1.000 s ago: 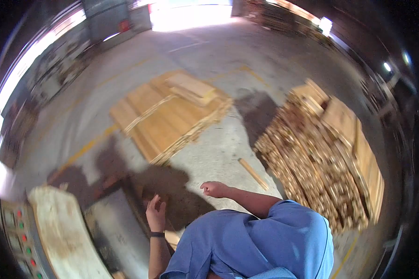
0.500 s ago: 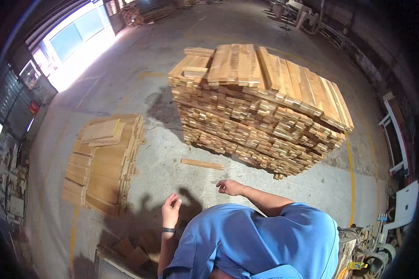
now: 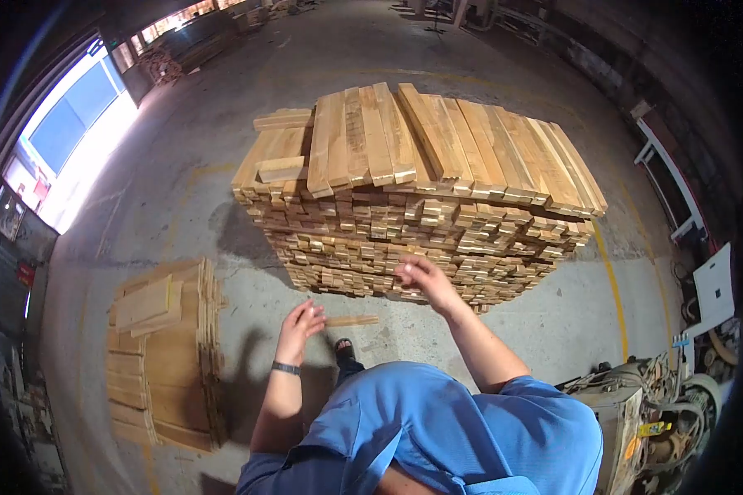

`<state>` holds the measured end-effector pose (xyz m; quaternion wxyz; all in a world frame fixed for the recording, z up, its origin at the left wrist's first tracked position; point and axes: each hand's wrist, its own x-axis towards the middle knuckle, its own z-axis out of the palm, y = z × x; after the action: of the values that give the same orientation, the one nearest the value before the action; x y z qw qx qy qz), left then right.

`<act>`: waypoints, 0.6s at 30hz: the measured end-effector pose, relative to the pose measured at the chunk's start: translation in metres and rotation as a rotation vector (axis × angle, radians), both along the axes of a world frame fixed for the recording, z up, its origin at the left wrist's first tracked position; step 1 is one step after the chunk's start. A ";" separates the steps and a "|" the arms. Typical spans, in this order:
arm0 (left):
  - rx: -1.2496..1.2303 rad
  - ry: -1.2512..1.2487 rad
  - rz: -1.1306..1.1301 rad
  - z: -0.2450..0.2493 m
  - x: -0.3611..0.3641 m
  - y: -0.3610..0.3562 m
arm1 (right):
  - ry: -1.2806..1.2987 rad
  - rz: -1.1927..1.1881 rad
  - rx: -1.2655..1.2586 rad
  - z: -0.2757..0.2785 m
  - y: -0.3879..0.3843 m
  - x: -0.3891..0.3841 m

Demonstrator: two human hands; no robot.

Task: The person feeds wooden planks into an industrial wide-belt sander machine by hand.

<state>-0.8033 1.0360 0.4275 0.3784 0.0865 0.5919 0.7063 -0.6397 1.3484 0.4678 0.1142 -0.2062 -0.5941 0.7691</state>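
In the head view a tall stack of wooden boards (image 3: 462,148) stands in front of me, its cut ends facing my way. My right hand (image 3: 425,282) is raised before the near side of the stack, fingers loosely bent and apart, holding nothing. Whether it touches the board ends cannot be made out, though it looks apart from them. Lower and to the left, my left hand (image 3: 300,328) hangs in the air with slightly curled, spread fingers and nothing in it. A loose wooden strip (image 3: 357,320) lies on the floor just beyond that hand, which partly covers its left end.
On the left is a lower pile of wide boards (image 3: 173,363) with a few short pieces on top. A machine (image 3: 627,404) stands close at my right, beside a white panel (image 3: 712,289). Yellow lines (image 3: 611,285) mark the concrete floor. A bright doorway (image 3: 74,124) opens at far left.
I have come nearer to the stack, which looks larger. My right hand has risen and moved forward towards it. My left hand is a little farther forward. A foot now shows below.
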 end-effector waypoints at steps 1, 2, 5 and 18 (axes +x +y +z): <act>0.042 -0.034 -0.002 0.009 -0.023 0.013 | 0.040 -0.066 -0.075 0.015 0.002 -0.016; 0.088 -0.066 -0.005 0.020 -0.047 0.027 | 0.085 -0.131 -0.145 0.027 0.005 -0.034; 0.192 -0.119 -0.014 0.041 -0.116 0.071 | 0.274 -0.260 -0.457 0.033 0.027 -0.095; 0.164 -0.225 -0.139 0.057 -0.260 0.221 | 0.233 -0.696 -0.529 0.068 0.024 -0.206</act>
<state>-1.0629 1.2570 0.4845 0.4820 0.0780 0.4786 0.7297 -0.8457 1.3724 0.5355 0.3753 -0.3278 -0.2559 0.8284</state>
